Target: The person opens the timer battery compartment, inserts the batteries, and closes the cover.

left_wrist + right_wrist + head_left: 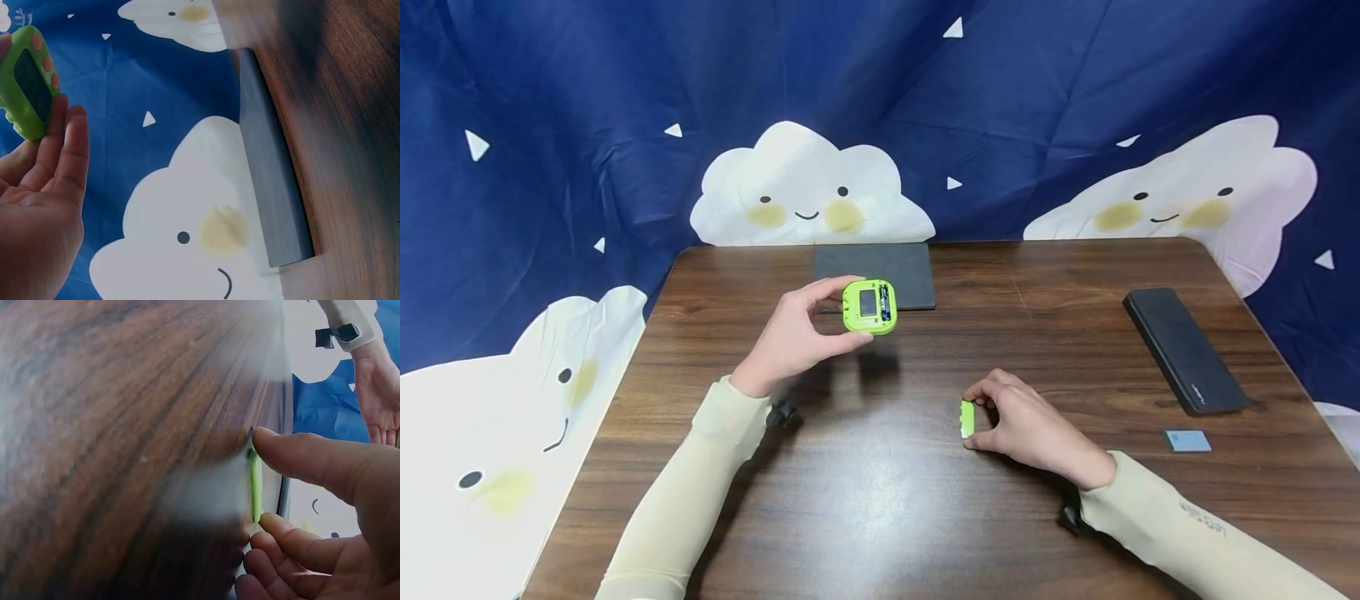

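Pale sleeves [1157,517] lie nearest, one leading to the right hand [1030,425], whose thumb and fingertips pinch a small green cover [967,419] by its ends. Light pressure should keep that thin piece from bowing. Farther off, left of those fingertips, the left hand [793,333] grips a green device [869,308] by opposite edges, its battery [885,302] exposed; keeping thumb and fingers clear of that slot seems best. Beyond these fingers, a dark slab [917,275] lies on the table [1037,333].
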`<act>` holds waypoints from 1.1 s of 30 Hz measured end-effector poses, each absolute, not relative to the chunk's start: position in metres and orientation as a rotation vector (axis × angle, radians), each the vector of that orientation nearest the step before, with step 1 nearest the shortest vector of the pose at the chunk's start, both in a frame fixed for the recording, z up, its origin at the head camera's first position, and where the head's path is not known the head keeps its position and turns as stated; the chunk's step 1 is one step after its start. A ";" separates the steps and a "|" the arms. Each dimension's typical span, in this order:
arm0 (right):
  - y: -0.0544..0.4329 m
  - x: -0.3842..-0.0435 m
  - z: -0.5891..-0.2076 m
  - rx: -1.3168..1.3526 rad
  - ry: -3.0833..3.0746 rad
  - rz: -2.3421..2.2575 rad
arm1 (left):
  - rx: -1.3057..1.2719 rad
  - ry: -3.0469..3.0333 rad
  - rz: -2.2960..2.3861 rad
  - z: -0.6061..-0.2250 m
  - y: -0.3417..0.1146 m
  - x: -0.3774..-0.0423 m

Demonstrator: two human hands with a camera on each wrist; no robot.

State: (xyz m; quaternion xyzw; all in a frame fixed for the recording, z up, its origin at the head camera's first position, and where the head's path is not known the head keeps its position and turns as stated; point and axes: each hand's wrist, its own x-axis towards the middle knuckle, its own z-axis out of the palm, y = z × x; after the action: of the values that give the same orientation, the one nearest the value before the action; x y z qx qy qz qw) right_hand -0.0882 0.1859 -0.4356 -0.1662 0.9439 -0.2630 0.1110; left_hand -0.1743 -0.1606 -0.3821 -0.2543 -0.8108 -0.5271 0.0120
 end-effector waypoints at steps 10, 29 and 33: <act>0.184 -0.089 -0.435 -0.515 2.787 -0.763 | -0.801 -2.526 -1.642 -0.382 -0.161 -0.174; 0.180 -0.094 -0.428 -0.522 2.740 -0.691 | -0.815 -2.528 -1.638 -0.382 -0.159 -0.174; 0.180 -0.094 -0.429 -0.546 2.735 -0.727 | -0.821 -2.526 -1.633 -0.383 -0.158 -0.175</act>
State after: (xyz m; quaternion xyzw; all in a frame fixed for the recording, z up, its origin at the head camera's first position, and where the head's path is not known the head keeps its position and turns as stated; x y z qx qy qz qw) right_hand -0.0941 0.1801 -0.4285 -0.1880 0.9409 -0.2500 0.1295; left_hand -0.1748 -0.1583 -0.3828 -0.2633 -0.8101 -0.5236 0.0119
